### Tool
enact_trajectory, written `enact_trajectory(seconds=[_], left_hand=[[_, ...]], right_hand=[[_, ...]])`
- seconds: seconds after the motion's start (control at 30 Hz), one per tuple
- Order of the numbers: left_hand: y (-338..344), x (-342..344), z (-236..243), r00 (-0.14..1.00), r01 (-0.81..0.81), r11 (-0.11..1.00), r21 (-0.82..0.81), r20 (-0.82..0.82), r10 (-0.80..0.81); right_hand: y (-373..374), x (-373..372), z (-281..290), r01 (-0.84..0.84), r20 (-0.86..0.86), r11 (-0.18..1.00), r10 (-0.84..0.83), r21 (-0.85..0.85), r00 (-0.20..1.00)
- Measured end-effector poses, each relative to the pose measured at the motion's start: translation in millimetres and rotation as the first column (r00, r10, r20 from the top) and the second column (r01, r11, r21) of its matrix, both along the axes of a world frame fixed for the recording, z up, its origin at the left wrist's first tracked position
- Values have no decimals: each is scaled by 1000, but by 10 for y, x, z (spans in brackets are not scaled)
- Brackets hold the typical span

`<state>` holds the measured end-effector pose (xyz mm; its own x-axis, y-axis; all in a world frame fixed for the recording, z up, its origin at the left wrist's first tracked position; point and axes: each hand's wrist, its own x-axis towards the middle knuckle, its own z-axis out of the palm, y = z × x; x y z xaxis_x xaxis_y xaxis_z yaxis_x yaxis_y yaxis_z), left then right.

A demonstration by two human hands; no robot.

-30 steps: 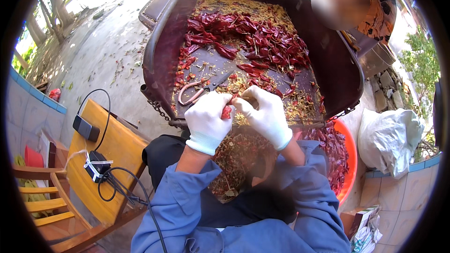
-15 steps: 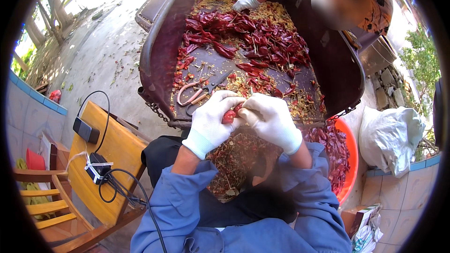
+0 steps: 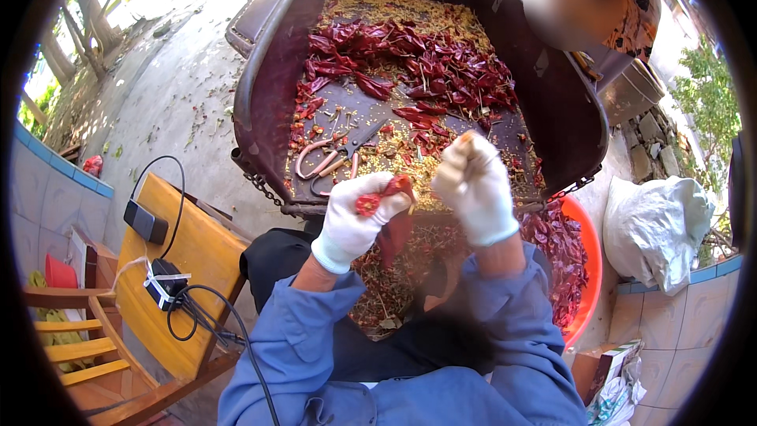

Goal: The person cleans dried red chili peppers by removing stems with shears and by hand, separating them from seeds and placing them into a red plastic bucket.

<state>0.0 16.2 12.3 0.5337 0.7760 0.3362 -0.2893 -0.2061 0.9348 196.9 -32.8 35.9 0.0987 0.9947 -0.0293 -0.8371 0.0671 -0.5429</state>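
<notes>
My left hand [image 3: 355,217], in a white knit glove, is closed around a dried red chili pepper [image 3: 396,238]. Part of the pepper sticks out above the fingers and part hangs below them. My right hand [image 3: 478,193], gloved too, is raised apart from it with the fingers curled together; a small brownish bit shows at their top, too blurred to name. Beyond both hands, scissors with pink handles [image 3: 309,164] lie in a dark metal cart bed [image 3: 260,87]. Dried red chilies [image 3: 441,63] are heaped there among scattered yellow seeds [image 3: 378,5].
An orange-red basin [image 3: 593,244] of chilies stands to my right, near a white sack [image 3: 658,225]. Chili scraps [image 3: 386,296] lie between my legs. A wooden chair [image 3: 189,268] with a black device and cables is at my left. Another person [image 3: 639,0] is at the far right.
My hands have come apart: the right moved right and up, the left slightly down and left with the chili. The other person's gloved hand has left the chilies at the back.
</notes>
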Motion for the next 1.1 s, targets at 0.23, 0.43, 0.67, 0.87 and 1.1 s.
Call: enact_trajectory(seconds=[0.23,0.43,0.67,0.87,1.1], left_hand=[[58,-77,84,999,-32,974,-226,9,35],[-7,48,8,997,19,921,-389,73,10],[-98,207,-50,987,-69,812,-579,77,139],[-343,487,314,995,18,942,-335,94,14],[-659,848,560,988,92,979,-181,138,-67]], right_hand=[[-61,-53,118,273,825,962,-175,26,537],[-378,-480,-95,143,914,904,-404,404,-25],[-1077,-757,-247,357,950,909,-280,216,140],[-1683,-707,-297,314,903,944,-44,-102,427],[-1967,-766,-321,336,891,935,-54,-112,450]])
